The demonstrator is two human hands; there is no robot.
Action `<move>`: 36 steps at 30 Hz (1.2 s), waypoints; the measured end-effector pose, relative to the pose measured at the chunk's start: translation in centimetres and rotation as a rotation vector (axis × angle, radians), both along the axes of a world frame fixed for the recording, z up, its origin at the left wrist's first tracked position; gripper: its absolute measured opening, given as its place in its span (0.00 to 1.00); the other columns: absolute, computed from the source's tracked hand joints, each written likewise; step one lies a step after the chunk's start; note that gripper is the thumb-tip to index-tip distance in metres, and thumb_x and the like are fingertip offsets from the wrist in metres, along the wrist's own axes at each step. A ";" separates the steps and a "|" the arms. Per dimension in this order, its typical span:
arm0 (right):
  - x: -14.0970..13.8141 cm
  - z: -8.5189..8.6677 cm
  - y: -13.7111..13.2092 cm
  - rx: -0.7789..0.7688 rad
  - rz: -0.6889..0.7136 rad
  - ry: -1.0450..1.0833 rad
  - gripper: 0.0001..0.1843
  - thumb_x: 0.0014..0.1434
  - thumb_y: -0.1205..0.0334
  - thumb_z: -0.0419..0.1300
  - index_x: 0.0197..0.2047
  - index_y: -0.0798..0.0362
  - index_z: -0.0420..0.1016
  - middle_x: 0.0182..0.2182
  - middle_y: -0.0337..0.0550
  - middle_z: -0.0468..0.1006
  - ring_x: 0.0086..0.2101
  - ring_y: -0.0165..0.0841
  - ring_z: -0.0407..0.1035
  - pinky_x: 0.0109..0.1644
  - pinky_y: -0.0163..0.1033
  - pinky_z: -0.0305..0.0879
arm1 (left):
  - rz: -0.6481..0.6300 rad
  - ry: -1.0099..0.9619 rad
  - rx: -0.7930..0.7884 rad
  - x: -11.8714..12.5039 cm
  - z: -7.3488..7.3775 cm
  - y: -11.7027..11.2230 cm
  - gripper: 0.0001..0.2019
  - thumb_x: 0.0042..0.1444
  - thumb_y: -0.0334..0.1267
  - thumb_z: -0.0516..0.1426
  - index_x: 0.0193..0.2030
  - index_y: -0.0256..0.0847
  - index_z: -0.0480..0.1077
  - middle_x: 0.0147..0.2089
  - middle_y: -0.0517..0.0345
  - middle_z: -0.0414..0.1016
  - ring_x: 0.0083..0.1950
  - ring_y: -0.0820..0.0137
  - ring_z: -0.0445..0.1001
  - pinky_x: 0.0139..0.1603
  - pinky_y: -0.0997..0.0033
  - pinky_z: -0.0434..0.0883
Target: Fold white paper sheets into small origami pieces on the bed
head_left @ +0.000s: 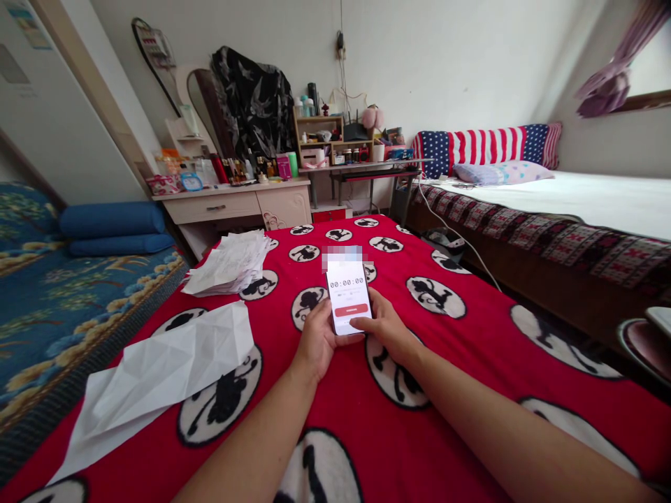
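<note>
A smartphone [348,293] is held upright in both hands above the red patterned cloth [356,384]. Its lit screen reads 00:00:00, with a red button below. My left hand [317,335] wraps round the phone's lower left side, thumb along the edge and fingers passing underneath. On the other side, my right hand [391,325] grips the lower right edge, its thumb lying over the bottom of the screen. Creased white paper sheets [178,363] lie to the left of my hands. Behind them sits a pile of crumpled papers [233,262].
A dressing table [231,202] crowded with bottles stands at the back left, beside a desk with a small shelf [321,133]. At the right is a bed [602,202]; a white cable [456,234] hangs past it. A blue patterned couch [105,279] borders the left.
</note>
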State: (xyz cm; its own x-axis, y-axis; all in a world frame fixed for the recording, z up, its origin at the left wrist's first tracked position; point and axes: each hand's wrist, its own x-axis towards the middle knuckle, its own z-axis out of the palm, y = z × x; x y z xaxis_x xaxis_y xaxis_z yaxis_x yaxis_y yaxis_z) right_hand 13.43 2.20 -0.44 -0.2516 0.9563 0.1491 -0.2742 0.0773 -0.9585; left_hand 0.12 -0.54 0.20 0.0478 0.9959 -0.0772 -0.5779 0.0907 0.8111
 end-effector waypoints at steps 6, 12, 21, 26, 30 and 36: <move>0.0 0.1 0.0 0.006 0.006 -0.004 0.30 0.37 0.73 0.64 0.47 0.53 0.68 0.42 0.42 0.78 0.43 0.40 0.71 0.50 0.46 0.66 | -0.004 -0.016 -0.012 0.1 0.0 0.0 0.14 0.59 0.38 0.53 0.50 0.37 0.69 0.47 0.46 0.78 0.41 0.61 0.79 0.30 0.65 0.79; 0.1 0.5 -0.2 -0.004 0.008 -0.012 0.30 0.37 0.73 0.65 0.47 0.53 0.68 0.42 0.42 0.79 0.43 0.40 0.72 0.49 0.45 0.66 | -0.003 -0.011 -0.001 0.1 0.0 0.0 0.14 0.59 0.39 0.53 0.50 0.37 0.69 0.47 0.46 0.78 0.42 0.61 0.79 0.31 0.63 0.79; 0.0 0.5 -0.2 0.002 0.012 -0.003 0.29 0.36 0.74 0.64 0.46 0.52 0.69 0.40 0.40 0.79 0.41 0.39 0.73 0.48 0.44 0.67 | 0.002 -0.009 0.000 0.1 0.1 -0.1 0.14 0.58 0.39 0.54 0.49 0.38 0.70 0.45 0.49 0.78 0.40 0.63 0.79 0.31 0.65 0.79; 0.1 0.6 -0.3 0.000 -0.002 -0.015 0.29 0.36 0.74 0.63 0.45 0.51 0.69 0.40 0.40 0.80 0.41 0.40 0.73 0.48 0.46 0.67 | -0.004 -0.003 0.006 0.1 0.1 -0.2 0.15 0.58 0.39 0.55 0.50 0.38 0.69 0.45 0.48 0.78 0.40 0.62 0.79 0.29 0.64 0.79; 0.0 0.7 -0.3 -0.008 -0.004 -0.020 0.29 0.36 0.74 0.63 0.45 0.52 0.69 0.41 0.40 0.80 0.41 0.41 0.73 0.48 0.46 0.67 | -0.009 -0.004 0.013 0.0 0.1 -0.2 0.16 0.58 0.40 0.54 0.51 0.37 0.69 0.46 0.47 0.78 0.41 0.60 0.79 0.29 0.63 0.79; 0.0 0.7 -0.3 -0.007 0.000 -0.015 0.30 0.36 0.74 0.63 0.46 0.53 0.69 0.41 0.41 0.79 0.42 0.40 0.72 0.49 0.45 0.66 | -0.013 -0.001 0.013 0.1 0.0 -0.1 0.16 0.58 0.40 0.54 0.51 0.37 0.69 0.46 0.47 0.78 0.39 0.61 0.79 0.28 0.63 0.79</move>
